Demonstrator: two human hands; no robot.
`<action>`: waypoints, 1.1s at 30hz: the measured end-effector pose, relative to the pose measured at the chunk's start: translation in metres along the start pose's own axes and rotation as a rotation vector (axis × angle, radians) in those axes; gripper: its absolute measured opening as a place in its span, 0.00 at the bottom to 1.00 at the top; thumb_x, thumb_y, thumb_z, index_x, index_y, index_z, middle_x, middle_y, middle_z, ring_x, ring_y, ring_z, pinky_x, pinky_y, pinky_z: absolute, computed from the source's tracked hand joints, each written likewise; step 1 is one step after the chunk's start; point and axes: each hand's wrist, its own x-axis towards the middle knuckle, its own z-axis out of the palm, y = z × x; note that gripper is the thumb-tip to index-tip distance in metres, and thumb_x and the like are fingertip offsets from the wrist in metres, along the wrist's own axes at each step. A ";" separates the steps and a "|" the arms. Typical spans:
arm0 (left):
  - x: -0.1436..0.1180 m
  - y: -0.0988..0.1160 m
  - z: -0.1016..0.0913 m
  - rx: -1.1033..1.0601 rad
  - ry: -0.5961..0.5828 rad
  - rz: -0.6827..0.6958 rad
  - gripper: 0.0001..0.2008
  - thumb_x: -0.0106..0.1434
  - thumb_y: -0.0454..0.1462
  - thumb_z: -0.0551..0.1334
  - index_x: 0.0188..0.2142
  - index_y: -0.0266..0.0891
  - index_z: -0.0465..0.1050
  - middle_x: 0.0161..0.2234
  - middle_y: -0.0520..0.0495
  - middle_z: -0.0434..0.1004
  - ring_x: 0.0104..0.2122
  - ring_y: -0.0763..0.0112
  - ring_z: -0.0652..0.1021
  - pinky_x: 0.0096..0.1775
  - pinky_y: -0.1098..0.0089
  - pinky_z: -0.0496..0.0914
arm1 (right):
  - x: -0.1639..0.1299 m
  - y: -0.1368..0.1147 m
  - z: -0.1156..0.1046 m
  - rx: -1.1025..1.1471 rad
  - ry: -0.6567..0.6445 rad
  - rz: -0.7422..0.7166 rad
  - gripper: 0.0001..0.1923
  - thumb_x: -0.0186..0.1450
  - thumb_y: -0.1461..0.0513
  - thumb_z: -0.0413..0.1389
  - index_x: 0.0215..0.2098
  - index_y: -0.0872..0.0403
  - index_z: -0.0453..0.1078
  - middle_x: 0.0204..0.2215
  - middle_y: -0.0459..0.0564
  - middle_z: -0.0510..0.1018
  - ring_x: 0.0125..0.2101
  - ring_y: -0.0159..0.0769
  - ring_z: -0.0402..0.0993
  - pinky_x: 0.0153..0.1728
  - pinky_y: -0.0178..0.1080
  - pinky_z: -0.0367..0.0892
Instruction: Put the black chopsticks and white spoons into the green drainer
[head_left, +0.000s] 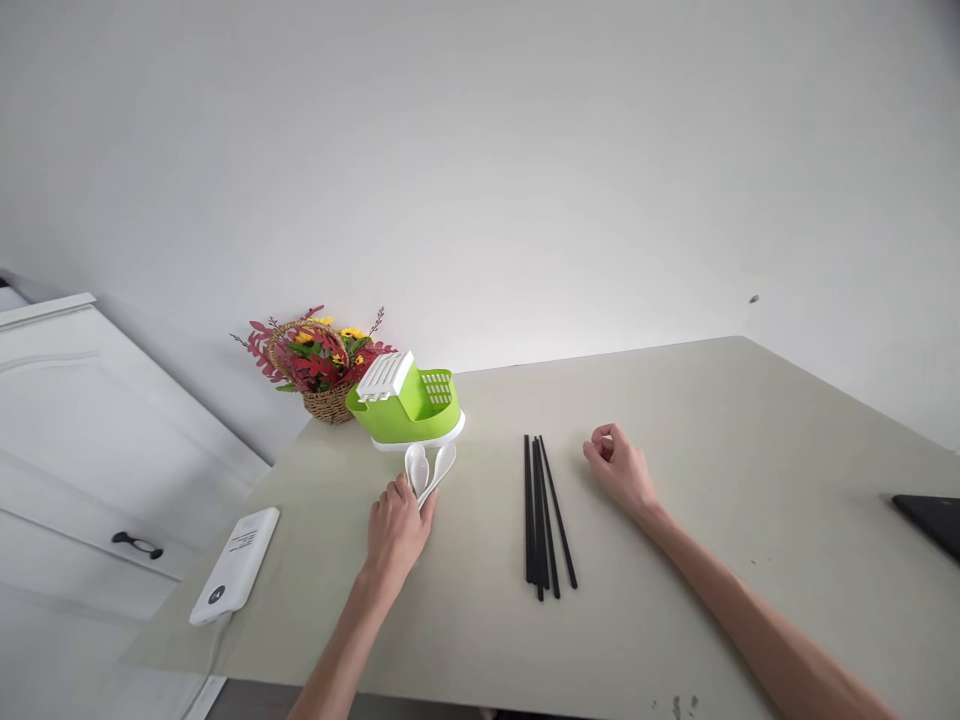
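My left hand (397,525) is closed around the handles of white spoons (444,462), whose bowls point away from me. Just beyond them stands a green utensil holder (401,415) with a white slatted top and a white base. Several black chopsticks (538,515) lie loosely side by side on the table, between my two hands. To their right my right hand (621,468) rests on the tabletop with its fingers curled in, and nothing shows in it.
A wicker basket (328,405) of artificial flowers stands behind the holder, near the wall. At the left edge of the table (675,400) lies a white power bank (236,565) with a cable. A black object (930,520) lies at the far right. A white cabinet (90,430) adjoins the left side.
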 end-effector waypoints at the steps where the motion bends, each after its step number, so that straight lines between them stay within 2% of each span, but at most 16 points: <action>1: -0.001 0.001 0.001 -0.016 0.003 0.009 0.23 0.76 0.46 0.49 0.55 0.27 0.67 0.42 0.33 0.78 0.42 0.52 0.80 0.43 0.60 0.72 | 0.000 0.000 0.000 -0.001 0.001 0.000 0.09 0.63 0.52 0.52 0.33 0.46 0.58 0.18 0.37 0.66 0.20 0.34 0.59 0.28 0.37 0.58; 8: -0.005 0.007 0.002 -0.048 -0.018 0.042 0.16 0.76 0.41 0.48 0.51 0.33 0.68 0.40 0.36 0.77 0.40 0.55 0.81 0.39 0.63 0.73 | 0.000 -0.001 -0.001 -0.006 -0.008 0.007 0.08 0.63 0.53 0.52 0.34 0.46 0.58 0.19 0.37 0.66 0.21 0.33 0.58 0.27 0.37 0.58; 15: -0.005 0.011 -0.005 0.018 -0.072 0.073 0.18 0.78 0.39 0.44 0.50 0.32 0.69 0.40 0.38 0.77 0.40 0.58 0.81 0.37 0.65 0.73 | -0.001 -0.004 -0.002 -0.008 -0.020 0.004 0.08 0.63 0.53 0.51 0.33 0.46 0.57 0.18 0.36 0.65 0.20 0.33 0.58 0.27 0.36 0.56; 21: -0.005 0.014 -0.002 0.059 -0.076 0.094 0.17 0.77 0.34 0.44 0.51 0.30 0.69 0.41 0.37 0.76 0.40 0.57 0.81 0.39 0.63 0.74 | -0.001 -0.002 -0.001 0.000 -0.035 -0.016 0.08 0.63 0.53 0.52 0.34 0.46 0.58 0.19 0.37 0.66 0.21 0.34 0.61 0.28 0.37 0.57; 24: -0.007 0.018 -0.002 0.075 -0.082 0.094 0.15 0.74 0.28 0.46 0.51 0.30 0.69 0.43 0.37 0.76 0.41 0.58 0.81 0.41 0.63 0.74 | 0.000 -0.001 0.000 0.005 -0.039 -0.020 0.09 0.63 0.52 0.52 0.34 0.46 0.58 0.19 0.37 0.67 0.21 0.34 0.61 0.28 0.37 0.58; 27: -0.009 0.022 -0.004 0.070 -0.098 0.109 0.19 0.67 0.21 0.50 0.53 0.32 0.67 0.44 0.38 0.75 0.41 0.60 0.81 0.40 0.66 0.74 | 0.000 -0.003 0.000 0.014 -0.045 -0.022 0.09 0.63 0.52 0.52 0.34 0.46 0.58 0.18 0.37 0.67 0.21 0.35 0.61 0.28 0.37 0.57; 33: -0.012 0.038 -0.009 0.017 -0.084 0.125 0.20 0.68 0.23 0.49 0.56 0.36 0.64 0.46 0.40 0.75 0.40 0.63 0.82 0.35 0.70 0.73 | 0.000 -0.005 -0.001 0.064 -0.053 -0.025 0.11 0.63 0.51 0.54 0.33 0.46 0.58 0.18 0.37 0.66 0.20 0.34 0.60 0.27 0.38 0.56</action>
